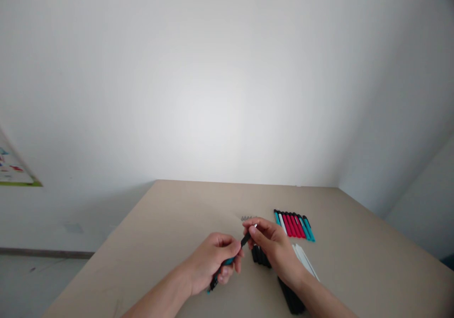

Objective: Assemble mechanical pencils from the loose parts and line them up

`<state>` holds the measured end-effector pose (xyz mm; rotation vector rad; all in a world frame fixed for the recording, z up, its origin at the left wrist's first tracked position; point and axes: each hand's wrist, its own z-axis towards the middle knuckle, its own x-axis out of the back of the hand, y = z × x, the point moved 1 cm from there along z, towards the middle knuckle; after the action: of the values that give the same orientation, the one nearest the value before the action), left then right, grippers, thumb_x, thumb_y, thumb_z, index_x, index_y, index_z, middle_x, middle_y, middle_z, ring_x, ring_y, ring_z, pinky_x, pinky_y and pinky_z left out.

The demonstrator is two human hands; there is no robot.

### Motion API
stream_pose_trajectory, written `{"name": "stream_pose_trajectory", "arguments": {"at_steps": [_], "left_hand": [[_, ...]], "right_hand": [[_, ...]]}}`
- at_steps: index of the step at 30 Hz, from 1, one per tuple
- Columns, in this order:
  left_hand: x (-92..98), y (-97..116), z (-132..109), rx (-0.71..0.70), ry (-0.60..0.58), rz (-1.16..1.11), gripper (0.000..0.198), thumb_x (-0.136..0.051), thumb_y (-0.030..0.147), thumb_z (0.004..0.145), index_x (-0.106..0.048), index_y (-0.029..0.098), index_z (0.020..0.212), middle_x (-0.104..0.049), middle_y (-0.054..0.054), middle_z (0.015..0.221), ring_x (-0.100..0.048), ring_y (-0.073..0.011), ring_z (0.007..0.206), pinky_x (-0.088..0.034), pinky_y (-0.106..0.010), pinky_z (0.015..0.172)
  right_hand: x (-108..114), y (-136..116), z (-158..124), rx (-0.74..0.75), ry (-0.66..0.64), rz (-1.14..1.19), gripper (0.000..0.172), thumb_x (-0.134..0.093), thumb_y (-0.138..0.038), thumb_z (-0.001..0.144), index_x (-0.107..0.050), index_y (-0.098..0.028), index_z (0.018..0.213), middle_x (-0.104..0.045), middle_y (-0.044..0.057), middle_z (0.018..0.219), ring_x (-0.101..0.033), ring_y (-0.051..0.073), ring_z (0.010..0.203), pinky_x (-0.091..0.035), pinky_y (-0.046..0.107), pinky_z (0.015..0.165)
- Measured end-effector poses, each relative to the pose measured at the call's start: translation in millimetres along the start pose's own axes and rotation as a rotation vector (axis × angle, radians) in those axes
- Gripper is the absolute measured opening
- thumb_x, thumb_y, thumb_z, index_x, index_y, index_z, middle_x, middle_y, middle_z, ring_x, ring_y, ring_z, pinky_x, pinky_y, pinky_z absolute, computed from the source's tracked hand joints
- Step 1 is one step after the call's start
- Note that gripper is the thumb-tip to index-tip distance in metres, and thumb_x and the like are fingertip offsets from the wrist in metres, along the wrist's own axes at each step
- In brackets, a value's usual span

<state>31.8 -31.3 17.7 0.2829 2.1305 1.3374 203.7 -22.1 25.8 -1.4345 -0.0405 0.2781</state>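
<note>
A teal and black pen (229, 261) slants between my two hands. My left hand (214, 256) is closed around its teal barrel, and the black clip end sticks out below the fingers. With thumb and fingertips, my right hand (271, 243) pinches the upper black end, where a small silvery tip shows. Partly covered by my right hand, several short black pen parts (260, 257) lie on the table. Small coiled springs (247, 218) rest just beyond its fingertips.
Several pens (292, 225) in teal, white and red with black ends lie in a row at the back right. White sticks (305, 262) and long black pieces (291, 299) lie partly under my right forearm. The beige table (184, 209) meets a white wall.
</note>
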Motion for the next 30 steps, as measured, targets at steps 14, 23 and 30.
{"name": "stream_pose_trajectory", "arguments": {"at_steps": [14,23,30], "left_hand": [[0.8,1.3,-0.4,0.019,-0.002,-0.058,0.043,-0.07,0.052,0.072,-0.057,0.012,0.081,-0.06,-0.004,0.061,-0.032,-0.0027,0.039,-0.017,-0.021,0.041],[-0.8,2.5,-1.4,0.008,0.002,-0.031,0.045,-0.07,0.056,0.069,-0.052,0.016,0.08,-0.06,-0.002,0.058,-0.033,-0.0032,0.038,-0.017,-0.02,0.04],[-1.7,2.6,-1.0,0.012,-0.009,-0.025,0.044,-0.069,0.055,0.07,-0.044,0.02,0.08,-0.06,-0.001,0.058,-0.033,-0.0041,0.037,-0.016,-0.02,0.04]], "right_hand": [[-2.4,-1.4,-0.8,-0.023,-0.066,-0.137,0.041,-0.065,-0.055,0.075,-0.067,-0.015,0.081,-0.057,0.0,0.057,-0.046,0.012,0.052,-0.033,0.023,0.051],[-3.5,-0.5,-3.0,-0.027,-0.09,-0.189,0.039,-0.064,-0.053,0.077,-0.065,-0.016,0.088,-0.057,0.0,0.06,-0.039,0.01,0.051,-0.027,0.022,0.048],[-4.1,-3.9,-3.2,-0.021,-0.066,-0.234,0.035,-0.07,-0.051,0.072,-0.064,-0.017,0.076,-0.053,-0.002,0.057,-0.037,0.009,0.049,-0.024,0.022,0.046]]}}
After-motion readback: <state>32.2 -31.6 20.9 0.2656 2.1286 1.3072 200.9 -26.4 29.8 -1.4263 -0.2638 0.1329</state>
